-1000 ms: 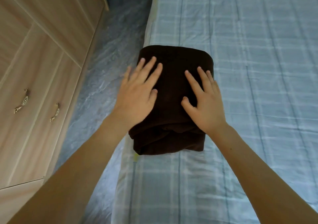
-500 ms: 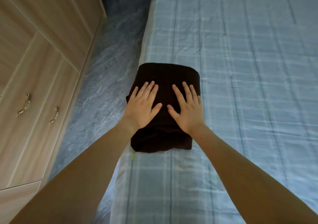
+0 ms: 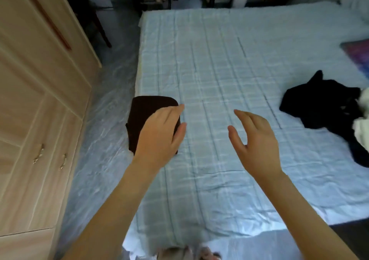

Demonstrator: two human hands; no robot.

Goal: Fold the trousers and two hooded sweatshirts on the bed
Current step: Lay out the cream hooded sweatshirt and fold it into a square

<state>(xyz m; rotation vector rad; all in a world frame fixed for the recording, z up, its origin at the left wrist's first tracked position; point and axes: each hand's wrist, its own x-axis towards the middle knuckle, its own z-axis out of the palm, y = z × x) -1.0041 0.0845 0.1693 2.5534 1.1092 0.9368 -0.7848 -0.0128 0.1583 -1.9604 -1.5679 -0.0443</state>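
A dark brown garment (image 3: 144,112), folded into a compact bundle, lies at the left edge of the bed (image 3: 219,70). My left hand (image 3: 159,137) hovers over its right half, fingers apart, holding nothing. My right hand (image 3: 257,141) is open above bare sheet in the middle of the bed, clear of any cloth. A crumpled black garment (image 3: 323,108) lies unfolded at the bed's right side. A white garment (image 3: 362,127) rests against it at the frame's right edge, partly cut off.
A light wooden wardrobe (image 3: 40,100) with drawers stands to the left, across a narrow strip of floor (image 3: 103,120). A purple patterned item (image 3: 359,56) lies at the far right of the bed. Furniture and clutter stand beyond the bed's far end.
Both hands have lifted off the folded brown bundle and spread apart, the right one moving to the right. The view has pulled back and swung right, showing the black and white garments.
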